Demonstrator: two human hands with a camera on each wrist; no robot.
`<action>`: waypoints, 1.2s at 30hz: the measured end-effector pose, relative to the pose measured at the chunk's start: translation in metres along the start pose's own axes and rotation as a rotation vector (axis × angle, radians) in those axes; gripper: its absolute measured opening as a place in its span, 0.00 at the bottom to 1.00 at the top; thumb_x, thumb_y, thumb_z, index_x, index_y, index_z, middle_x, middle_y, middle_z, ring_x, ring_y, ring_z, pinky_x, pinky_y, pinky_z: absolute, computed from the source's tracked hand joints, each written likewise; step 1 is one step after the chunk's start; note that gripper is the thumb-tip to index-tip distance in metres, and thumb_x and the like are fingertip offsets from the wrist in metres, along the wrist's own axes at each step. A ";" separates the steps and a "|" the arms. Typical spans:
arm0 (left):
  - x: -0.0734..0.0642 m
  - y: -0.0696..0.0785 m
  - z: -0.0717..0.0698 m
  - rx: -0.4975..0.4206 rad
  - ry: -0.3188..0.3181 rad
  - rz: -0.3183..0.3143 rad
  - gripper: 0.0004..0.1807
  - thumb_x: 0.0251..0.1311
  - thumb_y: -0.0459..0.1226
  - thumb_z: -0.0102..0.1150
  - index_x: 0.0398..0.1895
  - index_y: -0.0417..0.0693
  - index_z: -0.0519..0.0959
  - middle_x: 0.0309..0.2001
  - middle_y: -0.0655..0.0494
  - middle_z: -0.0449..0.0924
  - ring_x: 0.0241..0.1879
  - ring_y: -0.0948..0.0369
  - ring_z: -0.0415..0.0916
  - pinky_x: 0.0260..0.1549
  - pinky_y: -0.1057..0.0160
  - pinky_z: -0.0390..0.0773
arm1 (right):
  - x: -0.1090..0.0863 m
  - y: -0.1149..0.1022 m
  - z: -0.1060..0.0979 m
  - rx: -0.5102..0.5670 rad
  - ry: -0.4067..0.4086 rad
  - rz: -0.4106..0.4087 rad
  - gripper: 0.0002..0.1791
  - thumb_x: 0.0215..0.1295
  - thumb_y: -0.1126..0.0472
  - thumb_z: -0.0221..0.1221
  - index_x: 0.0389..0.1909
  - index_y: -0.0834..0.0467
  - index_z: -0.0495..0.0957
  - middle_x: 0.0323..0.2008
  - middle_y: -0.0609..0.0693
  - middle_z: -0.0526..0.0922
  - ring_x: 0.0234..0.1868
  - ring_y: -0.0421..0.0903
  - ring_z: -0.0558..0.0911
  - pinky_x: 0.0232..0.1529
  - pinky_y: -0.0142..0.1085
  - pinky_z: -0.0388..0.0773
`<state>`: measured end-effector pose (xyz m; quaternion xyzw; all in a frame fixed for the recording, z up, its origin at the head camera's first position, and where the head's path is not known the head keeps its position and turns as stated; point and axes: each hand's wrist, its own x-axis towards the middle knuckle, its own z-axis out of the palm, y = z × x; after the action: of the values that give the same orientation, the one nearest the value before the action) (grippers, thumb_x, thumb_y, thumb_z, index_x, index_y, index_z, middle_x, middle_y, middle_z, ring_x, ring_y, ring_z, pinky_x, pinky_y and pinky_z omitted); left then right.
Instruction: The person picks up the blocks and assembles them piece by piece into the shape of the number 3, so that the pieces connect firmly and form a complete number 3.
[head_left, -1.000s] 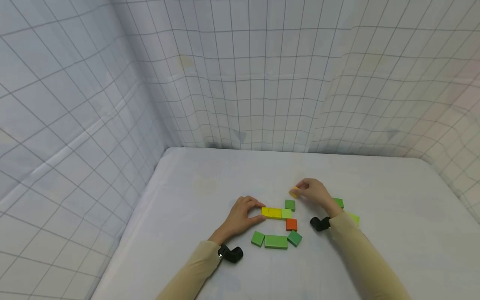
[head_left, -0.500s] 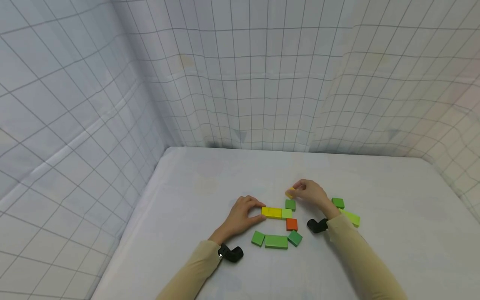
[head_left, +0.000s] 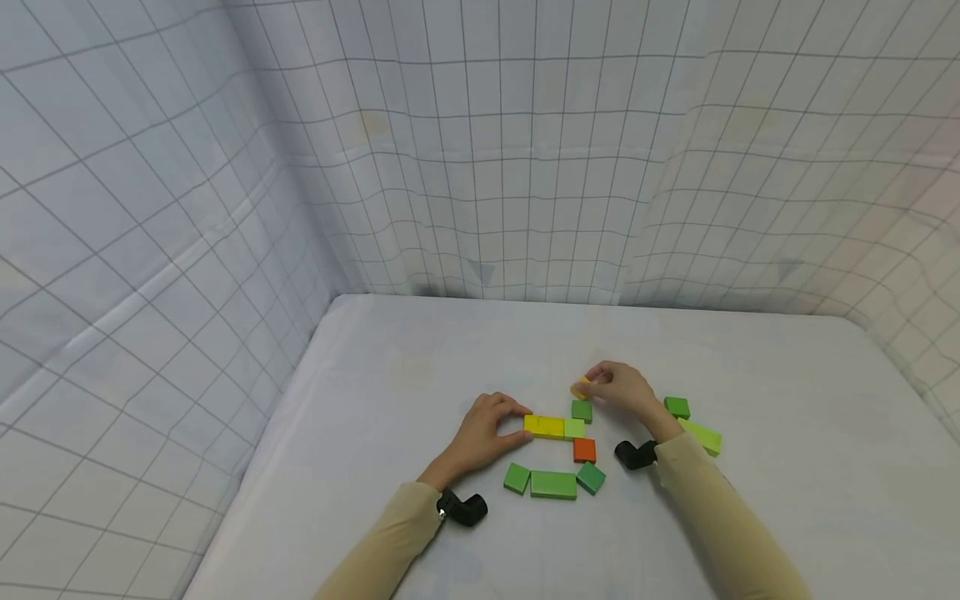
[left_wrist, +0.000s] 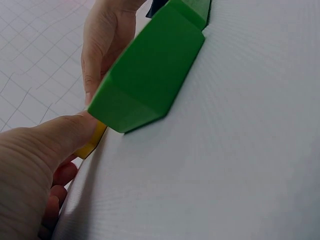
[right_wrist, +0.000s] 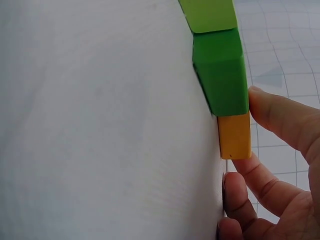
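In the head view my left hand [head_left: 487,429] holds the left end of a long yellow block [head_left: 543,427], thumb on the near side and a finger on the far side. A light green block [head_left: 574,428] adjoins its right end. Beyond that lies a small green block [head_left: 582,410]. My right hand [head_left: 622,388] pinches a small orange-yellow block [right_wrist: 235,136] at the far end of this green block [right_wrist: 221,75], as the right wrist view shows; the fingers partly cover it. Just nearer than the light green block sits an orange-red block [head_left: 584,451].
Nearer the person, a long green block [head_left: 553,485] lies between two small tilted ones, a green block [head_left: 517,478] and a darker green block [head_left: 591,478]. By the right forearm are a green block [head_left: 677,407] and a lime block [head_left: 702,436]. Gridded white cloth [head_left: 480,167] stands behind the table.
My right hand has moved slightly left and nearer with the orange-yellow block, toward the small green block. My left hand has stayed at the yellow block.
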<state>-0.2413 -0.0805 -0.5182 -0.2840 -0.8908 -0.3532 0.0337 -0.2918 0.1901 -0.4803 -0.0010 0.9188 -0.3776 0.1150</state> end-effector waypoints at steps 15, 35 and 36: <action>-0.001 0.000 -0.001 -0.004 -0.008 -0.008 0.18 0.57 0.49 0.65 0.49 0.57 0.81 0.45 0.64 0.73 0.43 0.64 0.64 0.43 0.62 0.65 | -0.001 0.002 0.004 -0.026 0.015 -0.022 0.26 0.52 0.41 0.67 0.43 0.57 0.79 0.31 0.51 0.74 0.34 0.49 0.70 0.31 0.36 0.64; -0.001 0.001 -0.001 0.003 0.006 0.018 0.17 0.57 0.47 0.66 0.49 0.56 0.81 0.44 0.62 0.74 0.41 0.63 0.64 0.42 0.61 0.65 | -0.018 0.008 -0.027 0.134 -0.096 -0.014 0.38 0.66 0.34 0.48 0.61 0.61 0.68 0.52 0.59 0.74 0.51 0.55 0.72 0.49 0.49 0.68; -0.001 0.000 -0.001 0.002 0.007 0.019 0.17 0.57 0.47 0.66 0.49 0.56 0.81 0.44 0.62 0.74 0.41 0.63 0.64 0.42 0.61 0.65 | -0.022 0.010 -0.033 0.140 -0.082 -0.021 0.38 0.66 0.34 0.48 0.61 0.61 0.68 0.51 0.59 0.74 0.50 0.56 0.72 0.48 0.49 0.68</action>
<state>-0.2404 -0.0811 -0.5178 -0.2910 -0.8882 -0.3532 0.0404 -0.2767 0.2221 -0.4594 -0.0182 0.8846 -0.4417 0.1486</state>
